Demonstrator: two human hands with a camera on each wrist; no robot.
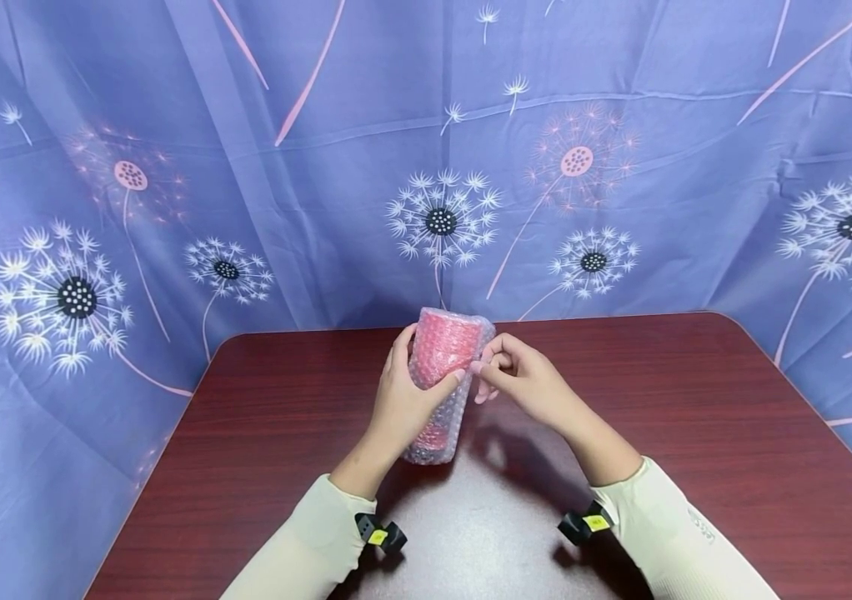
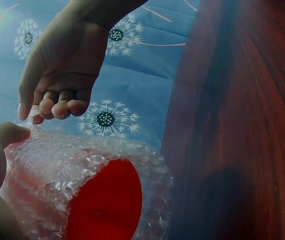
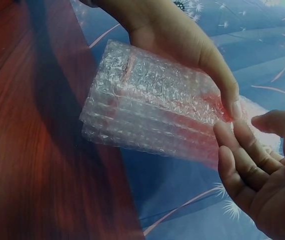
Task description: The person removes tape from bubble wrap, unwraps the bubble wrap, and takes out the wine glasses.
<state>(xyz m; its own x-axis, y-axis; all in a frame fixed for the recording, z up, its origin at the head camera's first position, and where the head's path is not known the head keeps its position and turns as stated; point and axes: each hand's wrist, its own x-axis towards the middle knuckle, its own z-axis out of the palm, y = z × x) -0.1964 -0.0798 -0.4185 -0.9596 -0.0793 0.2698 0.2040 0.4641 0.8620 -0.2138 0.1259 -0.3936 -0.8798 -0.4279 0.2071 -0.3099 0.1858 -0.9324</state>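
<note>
A red object (image 1: 444,337) is wrapped in clear bubble wrap (image 1: 458,412) and stands tilted above the table. My left hand (image 1: 405,404) grips the bundle from its left side, thumb across the front. At the bundle's upper right edge, my right hand (image 1: 531,382) pinches the edge of the wrap between thumb and index finger, its other fingers bent. In the left wrist view, the bundle's near end shows a smooth red surface (image 2: 107,200) framed by wrap. Layers of wrap (image 3: 127,112) reach past the red part in the right wrist view.
A dark reddish wooden table (image 1: 659,408) lies under both hands. Behind it and at its sides hangs a blue curtain (image 1: 336,208) with dandelion prints. Black wrist cameras with yellow labels sit at the left cuff (image 1: 343,508) and right cuff (image 1: 628,492).
</note>
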